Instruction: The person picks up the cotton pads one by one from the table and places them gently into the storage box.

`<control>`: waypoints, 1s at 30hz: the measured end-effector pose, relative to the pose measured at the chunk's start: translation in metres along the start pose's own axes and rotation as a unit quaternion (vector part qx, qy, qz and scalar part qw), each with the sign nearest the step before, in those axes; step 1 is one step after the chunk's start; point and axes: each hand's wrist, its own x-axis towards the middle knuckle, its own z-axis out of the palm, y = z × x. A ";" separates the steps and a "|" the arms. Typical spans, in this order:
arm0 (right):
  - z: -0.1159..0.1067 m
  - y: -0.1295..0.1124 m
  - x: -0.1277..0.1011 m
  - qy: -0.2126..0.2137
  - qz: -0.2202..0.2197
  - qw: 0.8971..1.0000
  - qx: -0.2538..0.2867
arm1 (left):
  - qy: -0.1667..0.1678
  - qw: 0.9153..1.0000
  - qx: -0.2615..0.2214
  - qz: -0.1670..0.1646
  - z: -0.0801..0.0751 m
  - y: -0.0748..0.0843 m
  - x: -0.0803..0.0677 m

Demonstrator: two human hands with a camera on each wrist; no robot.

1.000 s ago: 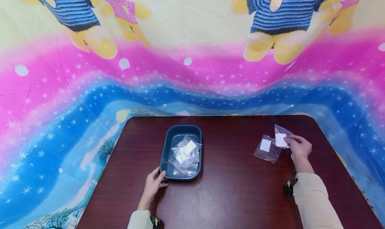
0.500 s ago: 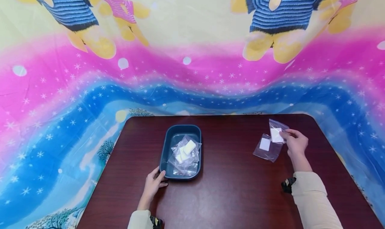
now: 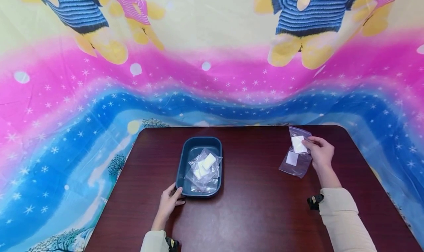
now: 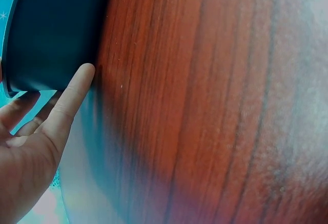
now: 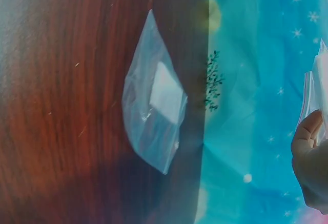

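The left hand rests at the near corner of the blue tray, its grip relaxed and straight fingers touching the wall, likely to steady it. Inside the tray lie several clear bags. Right of the tray, the right hand pinches a small clear bag, lifted above another bag lying flat on the surface. Nothing stands between.

a dark red-brown wooden table with rounded corners. behind it hangs a bright cloth printed with pink and blue bands, stars and bears.
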 end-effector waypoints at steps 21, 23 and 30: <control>0.049 -0.030 -0.030 -0.097 -0.022 0.994 0.039 | 0.012 1.000 -0.001 -0.011 0.000 -0.002 0.001; 0.056 -0.032 -0.035 -0.108 -0.007 0.993 0.045 | 0.015 1.000 -0.004 -0.015 0.001 -0.003 0.002; 0.080 -0.044 -0.061 -0.142 0.002 0.988 0.054 | 0.018 1.000 -0.009 -0.017 0.001 -0.004 0.003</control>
